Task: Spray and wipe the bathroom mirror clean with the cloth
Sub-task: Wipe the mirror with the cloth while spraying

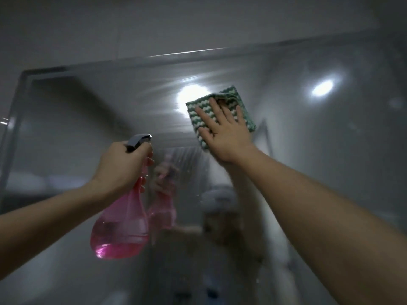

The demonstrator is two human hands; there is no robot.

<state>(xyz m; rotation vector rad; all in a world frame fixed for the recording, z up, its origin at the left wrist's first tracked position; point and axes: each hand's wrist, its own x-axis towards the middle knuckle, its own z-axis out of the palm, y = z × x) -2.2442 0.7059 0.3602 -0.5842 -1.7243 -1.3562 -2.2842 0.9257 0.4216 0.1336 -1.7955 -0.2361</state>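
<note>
The right hand [224, 130] presses a green-and-white cloth [220, 115] flat, fingers spread, high on the streaked mirror [308, 150]. The left hand [123, 164] grips a pink spray bottle [121, 225] lower left, nozzle toward the glass.

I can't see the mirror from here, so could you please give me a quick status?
Left hand grips spray bottle. Right hand presses cloth flat on mirror. Nothing in the way.

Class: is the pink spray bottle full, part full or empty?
Part full: pink liquid pools only in the bottom of the spray bottle, held by the left hand.
</note>
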